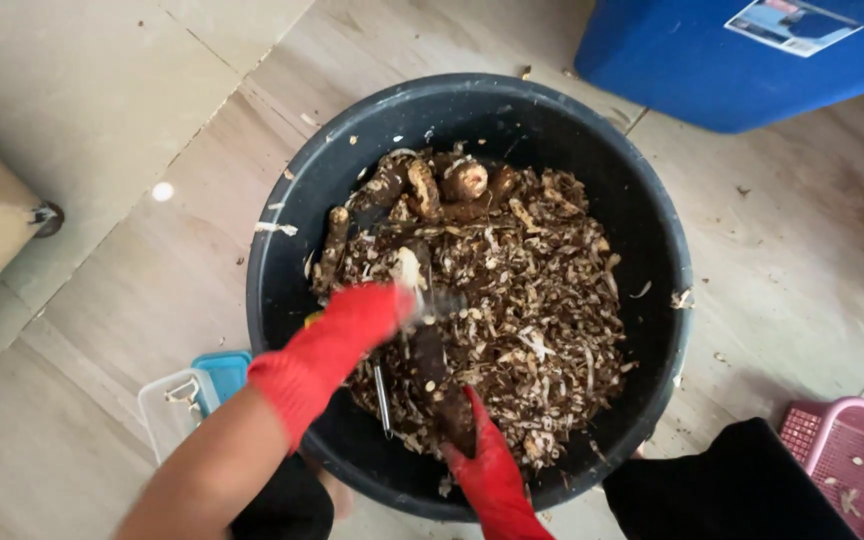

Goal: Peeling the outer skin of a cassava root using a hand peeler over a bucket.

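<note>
**Peeling roots over the black tub: many peels, a few roots left**

Nearest to the camera, the left hand (347, 335) in a red glove crosses over the tub; it is blurred, and its fingers seem closed around a light-coloured peeler (414, 285), though I cannot tell the grip exactly. Just below it, the right hand (487, 470), also in a red glove, grasps the lower end of a long dark root (437, 385) and holds it upright-tilted over the pile. This root looks mostly brown, so I judge its peeling is only at the beginning.

Under both hands stands the black tub (652, 240), and a thick layer of peels (542, 300) covers its bottom. So much peel suggests that a good part of the work is done already. At the far side of the pile lie several unpeeled roots (432, 185), touching each other; these remain.

Beside the tub, a small clear box (167, 410) rests on the tiled floor (132, 120), a pink basket (842, 450) is at the right, and a blue container (712, 70) stands farthest.
</note>
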